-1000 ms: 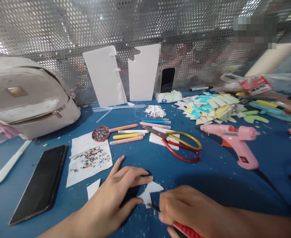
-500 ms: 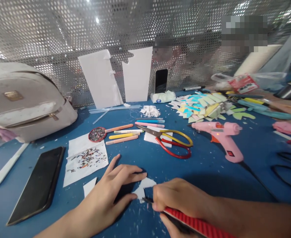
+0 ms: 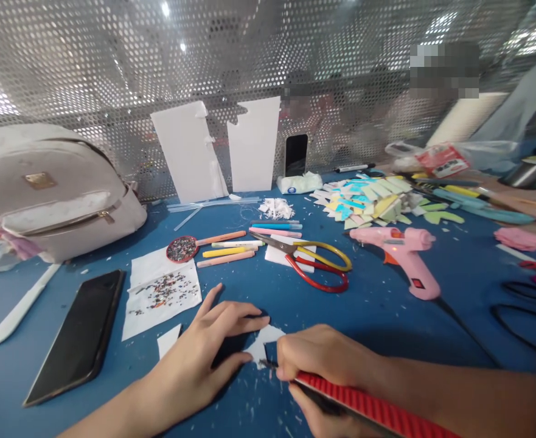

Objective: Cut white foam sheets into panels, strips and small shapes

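Note:
A small, irregular white piece (image 3: 261, 345), paper or thin foam board, lies flat on the blue table. My left hand (image 3: 213, 340) rests beside it, fingers spread, the fingertips and thumb touching its left edge. My right hand (image 3: 317, 356) is closed around a utility knife (image 3: 359, 398) with a red ribbed grip. The knife's dark tip meets the piece's lower right edge; its far end runs out of the frame at the bottom. White crumbs are scattered below the tip. Another white scrap (image 3: 169, 340) lies partly behind my left wrist.
Scissors (image 3: 313, 258), markers (image 3: 231, 250) and a pink glue gun (image 3: 400, 252) lie beyond my hands. Left are a phone (image 3: 78, 334), a white plastic knife (image 3: 24, 304), a backpack (image 3: 62, 194) and a sheet with glitter (image 3: 135, 316). Coloured paper scraps (image 3: 368, 201) are heaped at the back.
The view has shifted slightly. My right hand and the knife sit a touch further left, close to the white piece. My left hand keeps its place on the piece.

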`<state>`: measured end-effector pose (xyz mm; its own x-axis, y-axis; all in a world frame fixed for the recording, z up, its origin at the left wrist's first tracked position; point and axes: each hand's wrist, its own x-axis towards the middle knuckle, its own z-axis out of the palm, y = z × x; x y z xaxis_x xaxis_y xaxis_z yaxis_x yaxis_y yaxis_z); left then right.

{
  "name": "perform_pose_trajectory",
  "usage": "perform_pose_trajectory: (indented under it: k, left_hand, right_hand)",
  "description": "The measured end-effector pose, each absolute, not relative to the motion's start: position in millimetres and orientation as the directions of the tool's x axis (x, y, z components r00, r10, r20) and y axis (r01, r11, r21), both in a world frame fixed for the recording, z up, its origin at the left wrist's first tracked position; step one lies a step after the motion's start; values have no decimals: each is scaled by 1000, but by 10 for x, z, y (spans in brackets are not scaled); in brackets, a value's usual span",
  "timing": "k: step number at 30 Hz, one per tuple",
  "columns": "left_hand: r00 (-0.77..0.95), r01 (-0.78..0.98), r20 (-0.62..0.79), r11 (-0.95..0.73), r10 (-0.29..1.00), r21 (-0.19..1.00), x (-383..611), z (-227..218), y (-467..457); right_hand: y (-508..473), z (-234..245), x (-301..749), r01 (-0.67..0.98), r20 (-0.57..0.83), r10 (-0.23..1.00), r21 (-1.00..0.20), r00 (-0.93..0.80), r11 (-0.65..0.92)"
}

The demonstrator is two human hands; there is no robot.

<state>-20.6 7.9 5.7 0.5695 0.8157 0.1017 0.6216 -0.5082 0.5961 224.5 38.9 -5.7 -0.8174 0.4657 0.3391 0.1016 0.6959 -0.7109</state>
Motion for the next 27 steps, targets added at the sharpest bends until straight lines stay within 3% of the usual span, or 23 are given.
perform_pose_trajectory:
  k: [3,17,22,27]
  left_hand:
    - [568,630,100,-510,817,586,-207,55,69]
    - [569,627,63,-483,820,611,-197,80,87]
    - [584,619,83,-509,808,599,-208,85,95]
    - [539,605,199,-541,818,584,-238,47,83]
  right_hand:
    - [366,-21,2253,122,411,441,-607,-798,785]
    - [369,-13,2264,43,530,395,-558,-750,829]
    - [345,13,2295,67,564,473,-593,-676,803]
    - [342,33,2347,127,512,580,-671,-633,731]
